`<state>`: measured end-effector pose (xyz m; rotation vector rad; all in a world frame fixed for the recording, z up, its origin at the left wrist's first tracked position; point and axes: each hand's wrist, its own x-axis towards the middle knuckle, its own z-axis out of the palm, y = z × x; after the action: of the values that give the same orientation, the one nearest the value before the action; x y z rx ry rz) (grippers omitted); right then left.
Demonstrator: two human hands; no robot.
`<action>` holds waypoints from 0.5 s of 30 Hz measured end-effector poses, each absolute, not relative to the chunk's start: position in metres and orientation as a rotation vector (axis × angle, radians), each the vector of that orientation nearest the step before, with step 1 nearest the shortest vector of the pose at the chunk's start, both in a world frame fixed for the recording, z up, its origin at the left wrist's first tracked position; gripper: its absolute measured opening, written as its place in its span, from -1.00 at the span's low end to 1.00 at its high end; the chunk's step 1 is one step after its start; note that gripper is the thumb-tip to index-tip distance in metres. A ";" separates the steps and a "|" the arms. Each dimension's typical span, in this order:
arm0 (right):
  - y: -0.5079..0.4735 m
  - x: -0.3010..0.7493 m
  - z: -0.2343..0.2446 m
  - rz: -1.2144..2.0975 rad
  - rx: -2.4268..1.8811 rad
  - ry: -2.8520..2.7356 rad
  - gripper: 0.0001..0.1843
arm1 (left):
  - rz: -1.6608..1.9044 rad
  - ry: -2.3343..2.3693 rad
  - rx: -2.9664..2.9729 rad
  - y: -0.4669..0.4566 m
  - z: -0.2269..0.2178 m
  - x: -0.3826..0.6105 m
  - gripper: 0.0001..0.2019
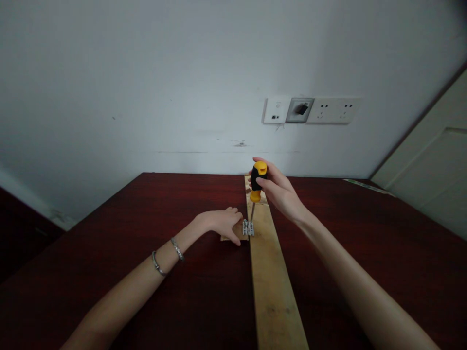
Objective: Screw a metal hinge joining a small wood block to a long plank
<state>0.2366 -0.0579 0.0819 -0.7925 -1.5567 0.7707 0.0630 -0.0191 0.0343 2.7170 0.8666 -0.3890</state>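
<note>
My right hand [279, 189] grips a screwdriver [259, 177] with a yellow and black handle. Its metal shaft slants down, and the tip meets a silver hinge [250, 228]. One leaf of that hinge lies on a long wooden plank [272, 272]; the other rests on a small wooden block [240, 235] at the plank's left side. Over the block, my left hand [224, 223] presses and holds, thumb toward me and fingers on the far side. It covers most of the block. Any screw under the tip is too small to make out.
A dark red tabletop [175, 291] carries the plank, which runs from near the wall toward me. Behind it stands a white wall [182, 87] with sockets [328, 111] and a black plug [302, 109]. A thin strip [368, 186] lies at the back right, near a pale door [438, 150].
</note>
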 end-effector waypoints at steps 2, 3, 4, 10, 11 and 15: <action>-0.060 0.238 0.086 0.721 -0.808 -1.567 -0.64 | -0.392 0.866 2.713 -0.020 0.035 0.063 -0.29; -0.061 0.238 0.087 0.714 -0.808 -1.565 -0.66 | -0.393 0.865 2.712 -0.020 0.036 0.063 -0.30; -0.061 0.238 0.087 0.719 -0.804 -1.556 -0.66 | -0.392 0.863 2.713 -0.020 0.037 0.063 -0.30; -0.056 0.230 0.075 0.775 -0.783 -1.510 -0.61 | -0.385 0.844 2.714 -0.019 0.037 0.063 -0.30; -0.056 0.228 0.074 0.780 -0.768 -1.499 -0.63 | -0.383 0.845 2.712 -0.019 0.036 0.063 -0.29; -0.056 0.222 0.066 0.782 -0.748 -1.463 -0.61 | -0.379 0.851 2.709 -0.018 0.034 0.062 -0.26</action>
<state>0.2224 -0.0560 0.0664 -0.7480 -1.4631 0.7816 0.0624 -0.0176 0.0341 2.7090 0.8512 -0.3788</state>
